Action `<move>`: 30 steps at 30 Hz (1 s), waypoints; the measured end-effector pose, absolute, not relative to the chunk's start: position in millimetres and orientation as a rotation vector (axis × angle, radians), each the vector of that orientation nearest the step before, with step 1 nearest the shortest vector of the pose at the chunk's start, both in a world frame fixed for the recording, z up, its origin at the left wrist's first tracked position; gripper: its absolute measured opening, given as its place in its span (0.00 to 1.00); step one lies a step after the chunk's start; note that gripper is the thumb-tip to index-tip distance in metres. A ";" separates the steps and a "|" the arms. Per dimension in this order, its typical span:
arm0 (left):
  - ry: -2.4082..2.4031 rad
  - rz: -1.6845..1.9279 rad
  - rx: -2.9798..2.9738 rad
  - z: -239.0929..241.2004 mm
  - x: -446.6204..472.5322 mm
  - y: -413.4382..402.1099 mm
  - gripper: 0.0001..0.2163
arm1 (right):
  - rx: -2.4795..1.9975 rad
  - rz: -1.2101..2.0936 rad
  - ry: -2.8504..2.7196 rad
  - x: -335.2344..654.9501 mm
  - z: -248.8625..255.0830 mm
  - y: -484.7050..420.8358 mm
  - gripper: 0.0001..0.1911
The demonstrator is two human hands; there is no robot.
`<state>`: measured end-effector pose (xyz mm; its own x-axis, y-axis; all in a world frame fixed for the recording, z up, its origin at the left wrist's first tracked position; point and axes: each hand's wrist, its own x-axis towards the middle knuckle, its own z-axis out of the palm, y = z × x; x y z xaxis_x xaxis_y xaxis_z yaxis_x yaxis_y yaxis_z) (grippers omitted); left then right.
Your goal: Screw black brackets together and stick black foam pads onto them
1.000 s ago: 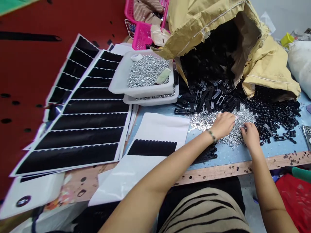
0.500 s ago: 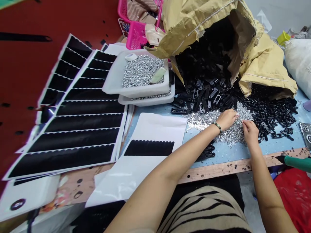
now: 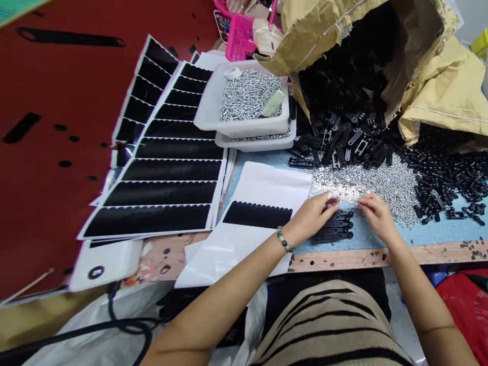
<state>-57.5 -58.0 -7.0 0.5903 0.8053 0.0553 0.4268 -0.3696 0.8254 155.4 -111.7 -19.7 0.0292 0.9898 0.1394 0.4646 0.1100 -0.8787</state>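
Note:
My left hand (image 3: 314, 214) hovers over a short row of black plastic strips (image 3: 335, 230) near the table's front edge, fingers pinched together on something too small to name. My right hand (image 3: 375, 213) is just to the right of the strips, its fingers also pinched at the near edge of a spread of small silver screws (image 3: 377, 184). Behind the screws lies a heap of loose black plastic parts (image 3: 438, 173) spilling from a tan sack (image 3: 438, 91).
Two stacked white trays (image 3: 247, 129) hold more silver screws. White sheets with black adhesive strips (image 3: 168, 173) fan out to the left, one sheet (image 3: 263, 203) right beside my left hand. A pink basket (image 3: 240, 35) stands at the back. The wooden table edge (image 3: 419, 252) runs in front.
Both hands have pulled back from the middle of the screw pile toward the front edge and the row of black strips. The camera has shifted, moving the scene right and up.

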 end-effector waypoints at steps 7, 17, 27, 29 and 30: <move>0.961 0.554 2.441 -19.8 -57.2 -86.9 0.11 | -1.503 0.721 -1.837 121.5 -26.6 -114.5 0.10; 1.107 0.661 2.456 -21.7 -55.6 -97.6 0.09 | -1.474 0.349 -2.152 117.2 -28.6 -114.4 0.13; 1.075 0.630 2.266 -28.9 -65.0 -85.3 0.08 | -1.520 0.547 -1.973 113.2 -30.7 -113.7 0.09; 1.086 0.603 2.261 -28.2 -65.8 -84.3 0.08 | -1.551 0.584 -1.957 109.8 -28.9 -113.7 0.09; 1.091 0.589 2.269 -26.5 -66.3 -83.6 0.08 | -1.543 0.577 -1.984 109.3 -27.5 -113.7 0.08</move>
<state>-66.3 -83.6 -26.5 0.5744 0.8052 0.1472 0.5647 -0.5200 0.6408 109.3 -113.7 -27.5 -0.1847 0.9691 0.1634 0.7300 0.2466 -0.6374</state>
